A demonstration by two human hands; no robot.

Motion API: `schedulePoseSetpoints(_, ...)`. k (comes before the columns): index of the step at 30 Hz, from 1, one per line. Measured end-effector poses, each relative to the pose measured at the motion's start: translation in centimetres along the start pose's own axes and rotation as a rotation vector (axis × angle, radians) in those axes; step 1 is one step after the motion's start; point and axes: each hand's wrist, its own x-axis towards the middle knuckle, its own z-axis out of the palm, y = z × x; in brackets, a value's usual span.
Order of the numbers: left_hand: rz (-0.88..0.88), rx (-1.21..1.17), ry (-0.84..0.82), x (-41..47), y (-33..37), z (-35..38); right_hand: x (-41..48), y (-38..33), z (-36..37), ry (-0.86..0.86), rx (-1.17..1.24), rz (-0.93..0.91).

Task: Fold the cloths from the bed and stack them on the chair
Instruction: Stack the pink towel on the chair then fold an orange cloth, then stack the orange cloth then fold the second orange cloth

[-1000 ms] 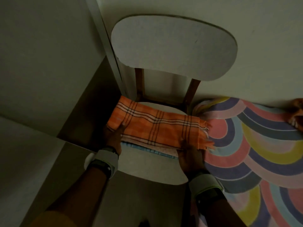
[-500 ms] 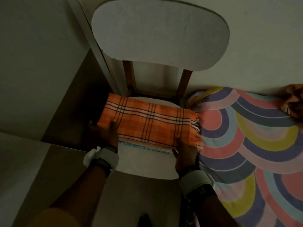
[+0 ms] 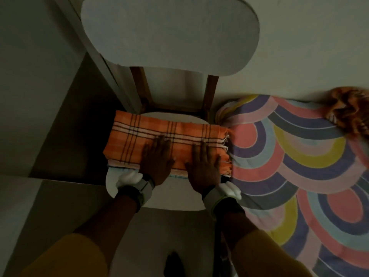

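Both my grips lie flat on the one folded orange plaid cloth (image 3: pixel 137 136). The left grip (image 3: pixel 156 157) rests on its middle and the right grip (image 3: pixel 203 165) toward its fringed right end. On each the fingers are straight and lightly spread, palm down, pinching nothing.

That cloth tops a stack on the seat of the single chair (image 3: pixel 173 194). Under its near edge I see a pale pink layer and a thin light-blue edge (image 3: pixel 176 176) (how many cloths lie beneath I cannot tell). The stack runs across the seat, its left end past the seat's side and its fringe reaching the bed (image 3: pixel 299 156).

One more cloth, a crumpled orange cloth (image 3: pixel 351 110), lies at the bed's far right corner by the wall (image 3: pixel 299 47), well apart from the stack. I wear two grey wristbands (image 3: pixel 142 189), one per wrist, each with a white piece at its outer side, and two yellow sleeves show at the bottom.

The chair has one broad pale oval backrest on two brown wooden posts. The bed stands just beside it on the right, under a sheet of pink, purple, yellow and light-blue arcs. The walls are pale, the floor (image 3: pixel 65 126) to the left is dark grey, and the room is dim.
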Motion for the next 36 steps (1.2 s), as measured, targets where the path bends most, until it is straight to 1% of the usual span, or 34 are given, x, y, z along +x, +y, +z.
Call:
schedulePoseSetpoints(1,-0.012,-0.015,-0.01,-0.1,0.5,-0.7,-0.3,0.1,-0.7,-0.024,0.046,-0.009)
schedulePoseSetpoints(3,-0.011,-0.046,-0.035,-0.3,1.2,-1.4,-1.1,0.2,-2.7,-0.018,0.21,-0.012)
schedulePoseSetpoints(4,0.016,-0.051,-0.008,-0.3,2.2,-1.9,-1.9,1.0,-4.0,0.034,0.3,-0.002)
schedulePoseSetpoints(5,0.046,-0.063,0.016,-0.3,3.8,-2.2,-3.0,2.2,-5.6,0.094,0.373,0.018)
schedulePoseSetpoints(6,0.043,-0.086,0.041,-1.2,4.0,-1.7,-4.0,2.2,-5.8,0.108,0.441,0.039)
schedulePoseSetpoints(8,0.111,-0.162,0.074,-1.7,8.0,-1.3,-6.8,5.3,-8.2,0.103,0.567,0.15)
schedulePoseSetpoints(9,0.15,-0.187,0.049,-1.8,11.0,-1.4,-8.0,7.6,-9.4,0.11,0.609,0.218)
schedulePoseSetpoints(11,0.256,-0.272,-0.058,-1.8,18.4,0.0,-10.9,14.6,-11.6,0.127,0.626,0.344)
schedulePoseSetpoints(12,0.28,-0.301,-0.103,-1.4,19.3,0.4,-10.6,15.8,-12.0,0.123,0.627,0.372)
schedulePoseSetpoints(14,0.36,-0.346,-0.187,-1.3,26.8,2.6,-12.8,23.1,-13.7,0.135,0.668,0.464)
schedulePoseSetpoints(15,0.359,-0.354,-0.238,-1.2,28.1,2.8,-12.7,24.0,-14.3,0.135,0.673,0.472)
schedulePoseSetpoints(16,0.369,-0.378,-0.291,-1.2,31.4,3.2,-13.2,26.8,-15.0,0.156,0.654,0.488)
schedulePoseSetpoints(18,0.411,-0.375,-0.302,-1.1,39.5,5.2,-14.4,34.4,-15.9,0.191,0.643,0.523)
schedulePoseSetpoints(19,0.407,-0.374,-0.34,-0.8,43.2,6.5,-14.7,38.2,-16.2,0.191,0.635,0.524)
schedulePoseSetpoints(20,0.402,-0.383,-0.36,0.0,44.1,6.8,-14.2,39.2,-16.7,0.207,0.63,0.521)
schedulePoseSetpoints(22,0.4,-0.409,-0.39,0.5,50.8,9.3,-14.7,46.1,-17.5,0.236,0.609,0.528)
schedulePoseSetpoints(23,0.385,-0.423,-0.403,0.9,53.3,10.3,-14.6,48.9,-17.8,0.248,0.555,0.498)
schedulePoseSetpoints(24,0.392,-0.423,-0.418,1.3,53.9,10.3,-14.3,49.9,-18.1,0.268,0.491,0.485)
schedulePoseSetpoints(25,0.39,-0.428,-0.406,1.7,56.1,11.4,-13.9,52.9,-18.2,0.278,0.422,0.472)
schedulePoseSetpoints(27,0.36,-0.429,-0.351,1.9,59.1,14.5,-12.6,58.2,-17.8,0.316,0.256,0.432)
schedulePoseSetpoints(28,0.361,-0.442,-0.34,2.3,59.3,14.8,-11.9,59.0,-18.6,0.343,0.194,0.433)
schedulePoseSetpoints(30,0.344,-0.452,-0.334,2.1,60.6,17.3,-10.2,62.4,-18.2,0.384,0.137,0.382)
schedulePoseSetpoints(31,0.348,-0.466,-0.318,2.2,61.4,18.6,-9.4,64.4,-17.6,0.377,0.08,0.339)
schedulePoseSetpoints(32,0.334,-0.479,-0.296,2.5,61.7,19.4,-8.6,66.0,-17.1,0.333,0.029,0.297)
schedulePoseSetpoints(33,0.299,-0.504,-0.282,2.5,61.5,19.8,-8.0,66.7,-16.2,0.308,-0.01,0.251)
schedulePoseSetpoints(35,0.287,-0.548,-0.261,2.7,62.2,19.7,-8.2,67.6,-15.4,0.357,0.016,0.221)
schedulePoseSetpoints(36,0.289,-0.549,-0.234,2.9,62.6,19.3,-8.6,67.7,-15.6,0.385,0.059,0.241)
